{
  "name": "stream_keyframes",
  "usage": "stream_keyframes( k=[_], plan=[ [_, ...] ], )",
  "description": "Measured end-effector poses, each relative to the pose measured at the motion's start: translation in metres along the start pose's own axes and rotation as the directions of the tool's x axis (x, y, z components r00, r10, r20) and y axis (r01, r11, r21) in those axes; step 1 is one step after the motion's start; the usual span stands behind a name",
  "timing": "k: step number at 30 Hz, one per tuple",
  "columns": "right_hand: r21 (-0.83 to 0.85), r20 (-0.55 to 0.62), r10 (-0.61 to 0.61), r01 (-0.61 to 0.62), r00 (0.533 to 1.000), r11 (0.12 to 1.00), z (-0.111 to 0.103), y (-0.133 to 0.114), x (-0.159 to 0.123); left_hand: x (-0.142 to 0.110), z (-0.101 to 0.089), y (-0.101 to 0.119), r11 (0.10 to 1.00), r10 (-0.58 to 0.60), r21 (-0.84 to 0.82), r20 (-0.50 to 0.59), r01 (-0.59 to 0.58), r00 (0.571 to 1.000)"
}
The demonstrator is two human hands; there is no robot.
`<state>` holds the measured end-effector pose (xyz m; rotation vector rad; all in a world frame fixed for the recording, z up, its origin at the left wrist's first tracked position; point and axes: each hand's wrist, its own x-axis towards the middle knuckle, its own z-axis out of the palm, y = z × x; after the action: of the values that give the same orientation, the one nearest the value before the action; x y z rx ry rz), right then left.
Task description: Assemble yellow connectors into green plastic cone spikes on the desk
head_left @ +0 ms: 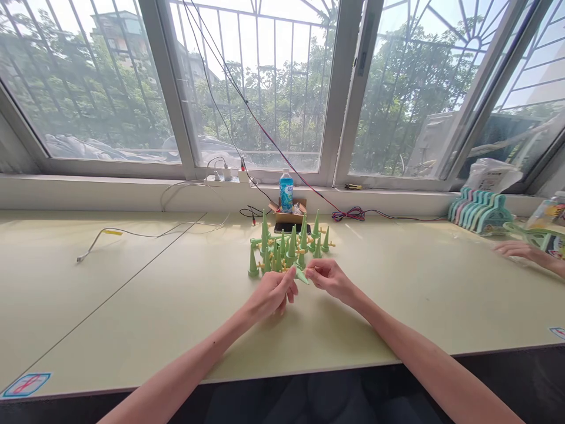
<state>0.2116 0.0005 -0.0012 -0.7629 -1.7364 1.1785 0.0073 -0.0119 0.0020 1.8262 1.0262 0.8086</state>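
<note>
Between the fingers of my left hand (274, 288) is a green plastic cone (302, 275), its tip slanting down to the right. My right hand (330, 279) is closed in a pinch close beside the cone, at a small yellowish piece (308, 270) that is mostly hidden by the fingertips. Just beyond my hands stands a cluster of similar green cones (291, 242), most of them upright on round bases. Several have short yellow pegs (332, 244) sticking out sideways.
Behind the cones are a dark phone (292, 228) and a small cardboard box (300, 217) with a blue bottle (286, 192). Bundled wire (348, 214) and a white cable (132, 233) lie on the table (132, 330). At right are small hangers (479, 211) and another person's hand (527, 253).
</note>
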Motion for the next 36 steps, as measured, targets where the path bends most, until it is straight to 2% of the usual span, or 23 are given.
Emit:
stream_keyframes(
  k=[4, 16, 22, 29, 36],
  plan=[
    [-0.048, 0.012, -0.014, 0.014, 1.000, 0.999, -0.0008, 0.0004, -0.0001, 0.0006, 0.0000, 0.0004, 1.000, -0.028, -0.007, 0.024, 0.028, 0.999],
    [-0.076, 0.037, -0.001, 0.004, 0.999, 0.997, -0.0039, 0.0033, 0.0004, -0.0017, -0.0016, 0.0037, 0.999, -0.004, 0.035, 0.059, 0.002, 0.998],
    [-0.059, 0.046, 0.001, 0.002, 0.999, 0.998, -0.0049, 0.0054, 0.0007, -0.0039, -0.0019, 0.0060, 0.986, 0.072, 0.149, 0.030, -0.076, 0.997],
    [-0.022, 0.052, 0.004, -0.003, 0.999, 1.000, -0.0049, 0.0069, 0.0006, -0.0034, -0.0010, 0.0063, 0.963, 0.180, 0.210, -0.026, -0.170, 0.983],
    [0.028, 0.063, 0.008, -0.010, 0.998, 1.000, -0.0038, 0.0067, 0.0009, -0.0041, 0.0011, 0.0058, 0.952, 0.193, 0.259, -0.084, -0.165, 0.978]
  ],
)
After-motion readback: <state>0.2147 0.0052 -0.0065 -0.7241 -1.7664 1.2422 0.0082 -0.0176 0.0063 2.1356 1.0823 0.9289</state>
